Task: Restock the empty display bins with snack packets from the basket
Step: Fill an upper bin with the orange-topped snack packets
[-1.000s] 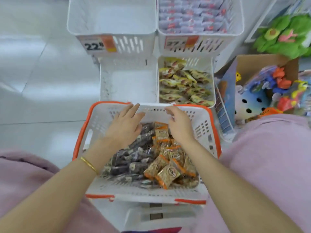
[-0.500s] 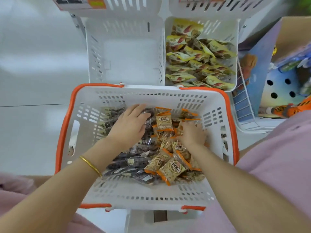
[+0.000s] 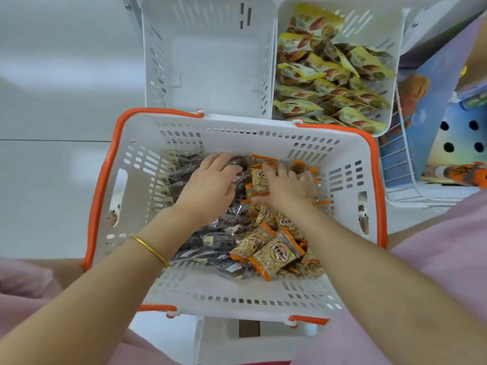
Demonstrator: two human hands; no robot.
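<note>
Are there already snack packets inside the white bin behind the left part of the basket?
No, the left bin shows only its bare white floor, while the right bin beside it holds yellow packets.

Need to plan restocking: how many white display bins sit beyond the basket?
2. One empty white slotted plastic bin beyond the orange-rimmed basket; a second bin right of it, holding yellow snack packets. Others may be off frame.

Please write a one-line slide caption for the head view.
Left hand and right hand grasp packets in the basket, an empty bin behind it.
</note>
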